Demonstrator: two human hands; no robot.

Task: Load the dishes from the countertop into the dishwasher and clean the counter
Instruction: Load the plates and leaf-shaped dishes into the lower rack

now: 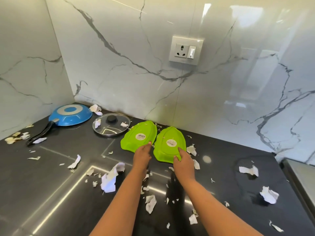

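Observation:
Two green leaf-shaped plates lie upside down, side by side, on the black countertop [51, 167] near the back wall, each with a round sticker. My left hand [141, 155] rests on the near edge of the left green plate [136, 133], fingertips touching it. My right hand [184, 161] lies on the near edge of the right green plate [168, 140], thumb on top and fingers curled at the rim. An upturned blue frying pan [70, 115] with a black handle sits in the back left corner. A glass lid [111, 125] lies next to it.
Torn paper scraps [109, 178] and crumbs are scattered over the whole counter, some on the lid. A wall socket [185, 51] is mounted on the marble backsplash. A steel edge [300, 181] bounds the counter at the right.

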